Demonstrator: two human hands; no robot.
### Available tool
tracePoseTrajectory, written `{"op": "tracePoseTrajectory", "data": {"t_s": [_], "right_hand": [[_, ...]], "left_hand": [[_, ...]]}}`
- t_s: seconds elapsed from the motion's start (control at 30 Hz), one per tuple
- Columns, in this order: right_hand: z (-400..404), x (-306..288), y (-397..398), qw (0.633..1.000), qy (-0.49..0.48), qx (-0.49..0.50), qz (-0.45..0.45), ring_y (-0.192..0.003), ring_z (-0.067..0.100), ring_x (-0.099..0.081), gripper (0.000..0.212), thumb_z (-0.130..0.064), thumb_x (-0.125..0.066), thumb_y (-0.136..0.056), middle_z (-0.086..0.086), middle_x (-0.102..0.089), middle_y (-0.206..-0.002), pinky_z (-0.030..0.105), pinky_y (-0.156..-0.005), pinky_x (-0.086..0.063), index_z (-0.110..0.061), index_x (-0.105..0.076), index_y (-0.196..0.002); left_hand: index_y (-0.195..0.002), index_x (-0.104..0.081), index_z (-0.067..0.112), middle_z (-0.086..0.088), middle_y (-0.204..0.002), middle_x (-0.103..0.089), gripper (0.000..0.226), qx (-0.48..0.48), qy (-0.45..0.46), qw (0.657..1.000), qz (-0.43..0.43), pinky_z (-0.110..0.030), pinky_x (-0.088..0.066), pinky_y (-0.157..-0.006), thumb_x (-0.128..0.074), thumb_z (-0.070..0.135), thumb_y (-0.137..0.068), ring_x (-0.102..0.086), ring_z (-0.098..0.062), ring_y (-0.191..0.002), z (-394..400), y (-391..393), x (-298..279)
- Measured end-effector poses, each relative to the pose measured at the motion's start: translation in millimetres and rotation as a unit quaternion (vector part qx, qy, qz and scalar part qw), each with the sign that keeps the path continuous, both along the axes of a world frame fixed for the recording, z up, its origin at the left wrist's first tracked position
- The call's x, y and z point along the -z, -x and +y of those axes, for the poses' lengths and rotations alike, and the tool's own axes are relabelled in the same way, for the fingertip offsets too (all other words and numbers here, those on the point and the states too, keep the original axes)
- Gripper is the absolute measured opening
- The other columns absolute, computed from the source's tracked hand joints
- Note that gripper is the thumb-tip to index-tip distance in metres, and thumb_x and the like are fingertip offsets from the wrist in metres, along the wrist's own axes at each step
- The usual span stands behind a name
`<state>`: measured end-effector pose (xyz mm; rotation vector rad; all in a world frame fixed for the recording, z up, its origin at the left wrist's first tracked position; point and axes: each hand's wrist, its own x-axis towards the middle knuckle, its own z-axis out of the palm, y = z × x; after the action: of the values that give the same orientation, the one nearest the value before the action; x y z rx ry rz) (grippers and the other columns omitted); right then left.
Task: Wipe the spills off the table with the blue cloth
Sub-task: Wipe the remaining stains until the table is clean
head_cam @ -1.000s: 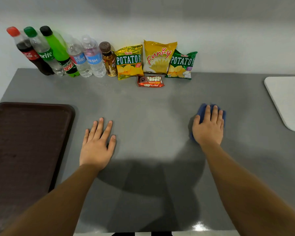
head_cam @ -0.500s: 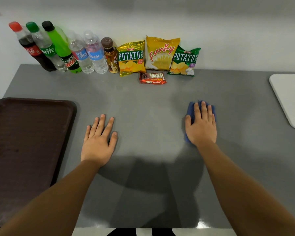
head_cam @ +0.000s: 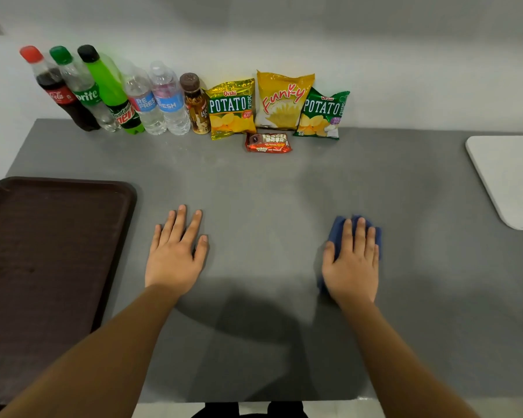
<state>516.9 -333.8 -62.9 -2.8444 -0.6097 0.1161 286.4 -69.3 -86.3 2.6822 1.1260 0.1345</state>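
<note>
Currently, the blue cloth [head_cam: 335, 233] is pressed flat on the grey counter [head_cam: 269, 191] under the right hand [head_cam: 352, 263], fingers [head_cam: 360, 236] extended, nothing gripped. The left hand [head_cam: 175, 257] lies flat, fingers spread, beside the brown tray [head_cam: 115, 188], which holds nothing.

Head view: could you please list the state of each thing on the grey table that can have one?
Blue cloth: bunched, pressed flat under the right hand.
Left hand: open, palm down on the grey table, holding nothing.
Dark brown plastic tray: empty.
Six capped bottles: upright, closed.
Three crisp bags: sealed, propped against the wall.
Red snack bar: lying flat, wrapped.
</note>
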Motion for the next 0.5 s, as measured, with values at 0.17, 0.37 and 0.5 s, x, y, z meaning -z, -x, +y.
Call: {"op": "tracePoseTrajectory", "data": {"t_s": [0.17,0.37,0.5], "right_hand": [[22,0,19,0.998,0.009,-0.066,-0.004,-0.159,0.029,-0.01,0.069,-0.047,-0.037,-0.102,0.006,-0.013,-0.172,0.044,-0.129,-0.012,-0.02,-0.02,-0.163],[30,-6,-22,0.995,0.023,-0.099,0.013,-0.159,0.022,0.003,0.068,-0.05,-0.034,-0.105,0.0,-0.003,-0.173,0.039,-0.13,-0.003,-0.025,-0.012,-0.164],[17,-5,-27,0.998,0.013,-0.063,0.018,-0.159,0.021,0.003,0.069,-0.052,-0.033,-0.104,-0.002,-0.002,-0.173,0.04,-0.13,-0.004,-0.027,-0.01,-0.164]], "left_hand": [[-0.165,-0.009,0.041,0.006,-0.174,-0.003,0.062,-0.001,-0.001,1.0,-0.002,-0.039,0.003,-0.129,-0.02,0.057,-0.106,0.007,-0.012,-0.16,0,0,0],[-0.165,-0.008,0.042,0.007,-0.174,-0.003,0.061,0.004,-0.002,1.0,-0.004,-0.04,0.001,-0.13,-0.019,0.057,-0.106,0.007,-0.011,-0.16,0,1,1],[-0.165,-0.008,0.041,0.006,-0.174,-0.002,0.062,0.003,-0.001,1.0,-0.002,-0.04,0.002,-0.13,-0.018,0.057,-0.106,0.007,-0.012,-0.16,1,1,1]]}}
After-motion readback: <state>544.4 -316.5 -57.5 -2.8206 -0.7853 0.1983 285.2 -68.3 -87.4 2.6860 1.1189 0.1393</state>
